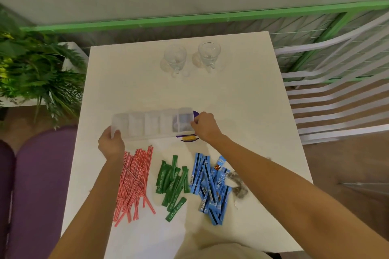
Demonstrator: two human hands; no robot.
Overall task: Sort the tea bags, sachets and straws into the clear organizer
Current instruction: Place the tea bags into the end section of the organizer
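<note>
The white desk (242, 101) carries everything, with two empty glass mugs (175, 59) standing at its far side. Across the middle lies the clear organizer (151, 124), a long row of open compartments that all look empty; it seems light and stiff but thin-walled and slick, so it is best held by its two short ends. Its right end overlaps a purple round object (189, 139) beneath it. Nearer lie the unsorted piles: red-striped straws (134, 183) on the left, green sachets (173, 181) in the middle, blue sachets (212, 187) to their right, and a small heap of what look like tea bags (239, 183) at the far right, too blurred to be sure. Straws should be light and rigid, easy to gather as a bundle; the sachets are floppy and slippery, better pinched mid-length. Both arms reach forward. The left hand (111, 145) has its fingers closed around the organizer's left end, and the right hand (205, 125) pinches the right end wall, fingers curled.
</note>
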